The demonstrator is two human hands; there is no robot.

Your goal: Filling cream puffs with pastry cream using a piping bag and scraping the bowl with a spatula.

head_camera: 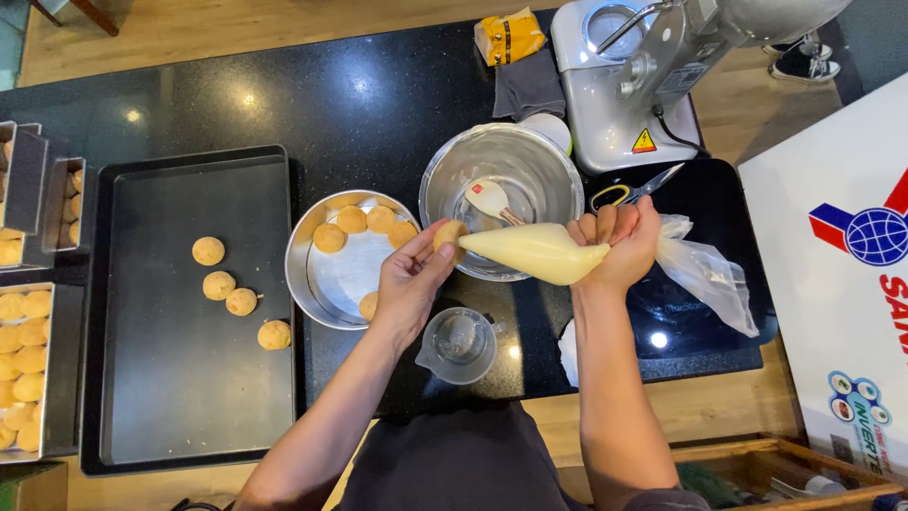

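The left hand (pixel 409 279) holds a small round puff (pixel 449 234) between thumb and fingertips, closed on it just above the near rim of the steel mixing bowl (pixel 549 170); the right hand (pixel 619 248) is clenched around the twisted top of a piping bag (pixel 539 253) full of pale cream, and the bag's narrow tip touches the puff; the loose clear end of the bag (pixel 705 270) trails off to the right over the black counter (pixel 359 104). Inside the mixing bowl lies a white spatula (pixel 490 199); left of it sits a round metal pan (pixel 336 284) with several puffs along its far edge and one at its near right edge; further left a dark baking tray (pixel 189 397) carries four puffs (pixel 219 285), set apart from one another; at the far left edge more puffs fill metal tins (pixel 24 360). Near the person, just under the hands, stands a clear measuring cup (pixel 459 345); beyond the right hand lie yellow-handled scissors (pixel 632 192), and behind them a grey stand mixer (pixel 643 76), with a yellow packet (pixel 509 36) to its left.
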